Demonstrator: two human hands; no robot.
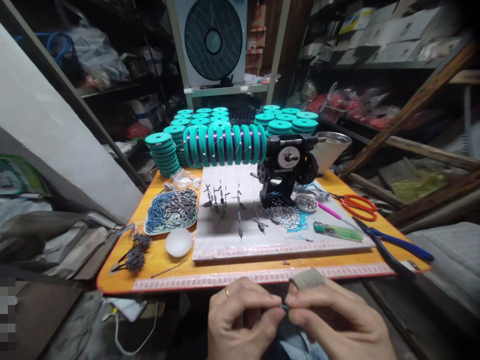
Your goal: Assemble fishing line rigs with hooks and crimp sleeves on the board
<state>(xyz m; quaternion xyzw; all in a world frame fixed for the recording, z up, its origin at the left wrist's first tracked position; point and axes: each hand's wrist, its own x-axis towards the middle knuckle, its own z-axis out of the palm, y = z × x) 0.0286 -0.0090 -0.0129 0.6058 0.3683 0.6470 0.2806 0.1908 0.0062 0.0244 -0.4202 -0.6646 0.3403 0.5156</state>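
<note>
My left hand (245, 320) and my right hand (333, 317) meet just in front of the table's near edge. Their fingertips pinch a small thin blue piece (285, 307) between them; most of it is hidden, so its exact kind is unclear. A beige wrap (308, 279) covers one finger of the right hand. Beyond them, a black winding machine (285, 165) carries a row of teal spools (225, 145) wound with purple line. Fine lines hang from these spools, ending in small dark weighted rigs (240, 227) on the white board (221, 245).
Left on the table are a tray (150, 231) of grey sinkers and blue pieces, a white dish (179, 243) and a dark spiky cluster (135, 255). Rightward lie orange scissors (360, 206), a green cutter (337, 231) and blue-handled pliers (403, 243). Teal spools (162, 152) stand stacked behind.
</note>
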